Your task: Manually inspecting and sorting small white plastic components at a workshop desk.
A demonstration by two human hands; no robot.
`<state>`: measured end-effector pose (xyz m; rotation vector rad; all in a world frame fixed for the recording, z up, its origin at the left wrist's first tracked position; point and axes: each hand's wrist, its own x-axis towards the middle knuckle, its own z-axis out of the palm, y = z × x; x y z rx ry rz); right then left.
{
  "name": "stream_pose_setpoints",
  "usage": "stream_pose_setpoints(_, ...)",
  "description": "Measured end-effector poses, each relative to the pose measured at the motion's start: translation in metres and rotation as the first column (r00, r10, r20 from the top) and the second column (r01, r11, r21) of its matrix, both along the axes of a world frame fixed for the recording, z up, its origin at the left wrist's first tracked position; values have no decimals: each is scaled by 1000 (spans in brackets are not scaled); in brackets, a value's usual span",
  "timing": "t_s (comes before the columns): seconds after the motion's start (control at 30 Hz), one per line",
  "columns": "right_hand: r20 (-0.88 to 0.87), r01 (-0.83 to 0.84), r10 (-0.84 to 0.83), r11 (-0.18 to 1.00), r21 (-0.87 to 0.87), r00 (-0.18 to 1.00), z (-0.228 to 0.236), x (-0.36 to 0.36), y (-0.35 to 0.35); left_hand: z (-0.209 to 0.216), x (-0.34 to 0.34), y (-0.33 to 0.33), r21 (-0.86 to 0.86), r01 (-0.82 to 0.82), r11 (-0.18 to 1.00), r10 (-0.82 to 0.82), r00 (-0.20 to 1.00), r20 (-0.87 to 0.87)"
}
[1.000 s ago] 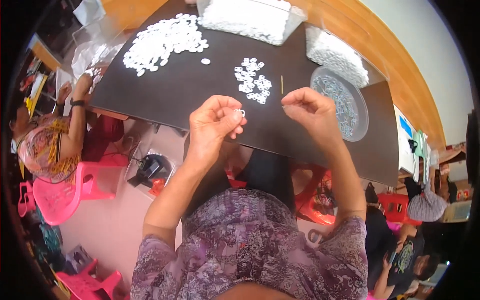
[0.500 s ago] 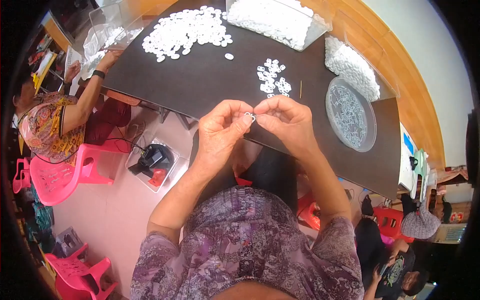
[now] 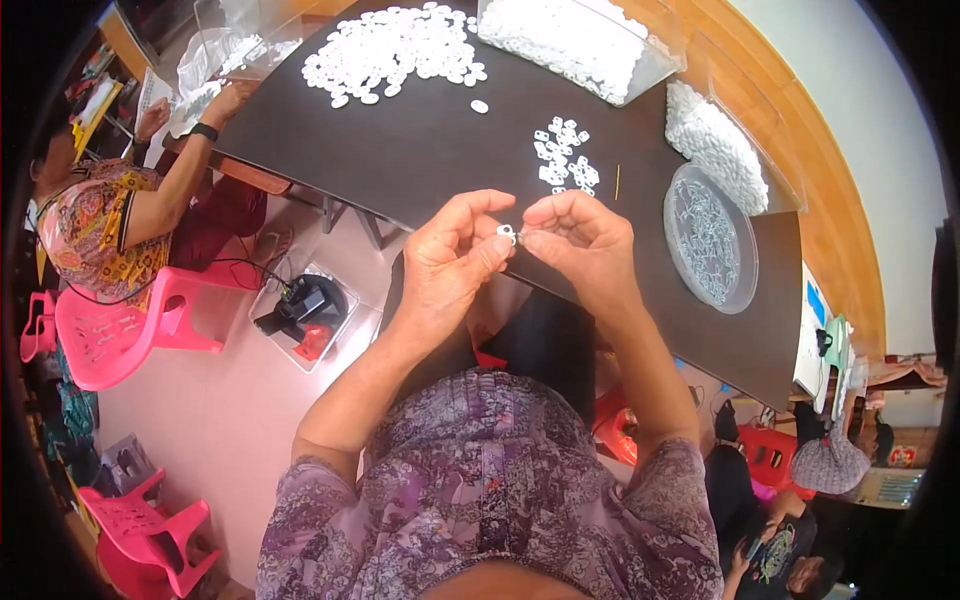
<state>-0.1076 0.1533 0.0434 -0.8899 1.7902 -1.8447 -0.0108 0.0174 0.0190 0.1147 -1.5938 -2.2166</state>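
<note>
Just past the table's near edge, my left hand (image 3: 447, 248) pinches a small white plastic piece with a hole (image 3: 505, 231) between thumb and finger; its index finger is lifted. Right beside it, my right hand (image 3: 590, 252) has thumb and fingertips pressed together close to the piece. Whatever those fingertips hold is too small to make out. Beyond my hands on the dark table (image 3: 430, 150) lies a loose group of small white pieces with holes (image 3: 560, 150). A thin yellowish stick (image 3: 617, 183) lies to their right.
A round clear tub of small metal parts (image 3: 710, 238) stands at the right. Behind are clear bins of white pieces (image 3: 565, 45) (image 3: 715, 145) and a heap of white oval pieces (image 3: 395, 50). At far left, another person (image 3: 120, 220) sits on a pink chair (image 3: 150, 320).
My fingertips have drawn slightly apart, and the left index finger has lifted, showing more of the white piece. The table has shifted a little to the right in view.
</note>
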Motion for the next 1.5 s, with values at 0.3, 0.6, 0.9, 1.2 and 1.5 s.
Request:
stream_pose_setpoints(0.3,-38,-25,27,998,61,999,-1,1,-2,-4,4,-7,-262,-29,965,34,999,15)
stream_pose_setpoints(0.6,-43,-49,54,993,105,998,2,3,-4,6,8,-12,-421,-30,907,42,999,19)
stream_pose_setpoints(0.9,20,-19,17,991,129,1000,-5,11,-12,-6,8,-15,-409,-38,912,47,999,14)
stream_pose_setpoints(1.2,-50,-61,67,993,103,997,-2,8,-21,-11,9,-16,33,-46,998,45,999,26)
stream_pose_setpoints(1.5,-224,4,37,984,177,974,-6,9,-31,-11,9,-16,-8,-88,996,88,996,29)
